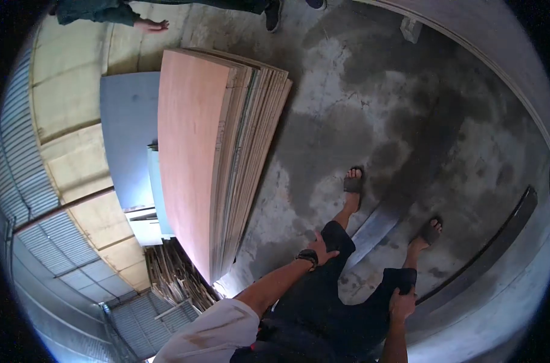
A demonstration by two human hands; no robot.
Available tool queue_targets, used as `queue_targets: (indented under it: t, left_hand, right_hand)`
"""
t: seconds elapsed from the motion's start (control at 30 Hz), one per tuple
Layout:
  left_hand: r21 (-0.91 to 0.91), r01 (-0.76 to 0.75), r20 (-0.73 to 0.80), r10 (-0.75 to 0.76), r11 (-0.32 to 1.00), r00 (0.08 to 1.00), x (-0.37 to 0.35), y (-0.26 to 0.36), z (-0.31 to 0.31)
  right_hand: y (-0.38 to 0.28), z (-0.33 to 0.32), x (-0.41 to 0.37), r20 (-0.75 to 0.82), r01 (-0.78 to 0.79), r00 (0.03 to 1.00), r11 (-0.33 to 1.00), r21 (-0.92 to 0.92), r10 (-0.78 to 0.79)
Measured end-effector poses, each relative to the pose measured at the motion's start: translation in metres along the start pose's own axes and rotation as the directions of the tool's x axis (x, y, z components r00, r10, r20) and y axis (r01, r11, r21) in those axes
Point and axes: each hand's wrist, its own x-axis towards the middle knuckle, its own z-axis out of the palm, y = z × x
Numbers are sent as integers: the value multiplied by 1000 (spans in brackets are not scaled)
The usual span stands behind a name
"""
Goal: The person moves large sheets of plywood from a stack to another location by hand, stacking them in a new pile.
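Note:
My left hand (324,248), with a dark band at the wrist, rests on the left leg of my dark shorts (341,235), thumb apart from the fingers. On the other leg of the shorts lies my right hand (402,304), its thumb and fingers apart near the knee; part of it is hard to see. Neither hand shows any object in it. Between my legs a long grey strip (376,225) runs across the concrete floor. My sandalled feet, the left foot (352,183) and the right foot (431,233), stand on either side of it.
A thick stack of wooden boards (193,151) leans on my left, with a grey panel (128,133) behind it. Scrap wood (175,272) is piled nearby. Another person's hand (151,25) and shoe (273,15) show at the top. A dark beam (489,257) lies along the right side.

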Motion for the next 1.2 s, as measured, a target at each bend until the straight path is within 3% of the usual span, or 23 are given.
queue_targets:
  t: [0.23, 0.3, 0.63, 0.73, 0.8, 0.9, 0.97, 1.03, 1.1, 1.13, 1.17, 1.2]
  left_hand:
    - [-23, -16, -5, 16, 1000, 1000, 0, -3, -5]
    - [4, 14, 108, -14, 1000, 994, -4, 4, -19]
    - [18, -49, -30, 49, 999, 998, -3, 0, -11]
    - [30, -18, 77, 16, 999, 997, -1, 1, -15]
    - [49, -22, -59, 25, 999, 998, 4, -5, 0]
    - [-45, 1, -61, -4, 999, 998, 17, -17, 19]
    - [-19, -150, -204, 143, 988, 969, 12, -28, 23]
    - [102, -163, -69, 171, 981, 983, -36, -4, -43]
    - [-39, -145, 25, 146, 989, 989, -16, -18, -26]
    - [-71, -163, -29, 162, 984, 986, -27, -10, -55]
    - [-111, -272, 46, 278, 956, 959, -50, -3, -90]
    - [-150, -378, 117, 396, 914, 911, -69, 1, -116]
  right_hand:
    - [-13, -11, -9, -4, 19, 1000, 1000, -9, -19]
    - [-18, -13, -9, 11, 14, 1000, 1000, -10, -14]
    - [-27, -15, -13, 0, 14, 1000, 1000, 15, -14]
    - [-20, -5, -7, -4, 27, 1000, 1000, -2, -27]
    - [-22, -5, -5, 0, 25, 1000, 1000, -5, -25]
    - [-21, -10, -8, -32, 17, 999, 999, -32, -18]
    - [-7, -3, 6, 164, 69, 984, 998, 6, -69]
    - [6, 5, 11, -107, 220, 972, 969, 110, -209]
    - [24, 17, 36, -86, 232, 972, 945, 232, -218]
    - [25, 1, 39, -81, 369, 928, 866, 337, -364]
    - [28, -15, 40, -82, 485, 861, 763, 427, -502]
    - [31, -24, 48, -123, 528, 840, 745, 408, -529]
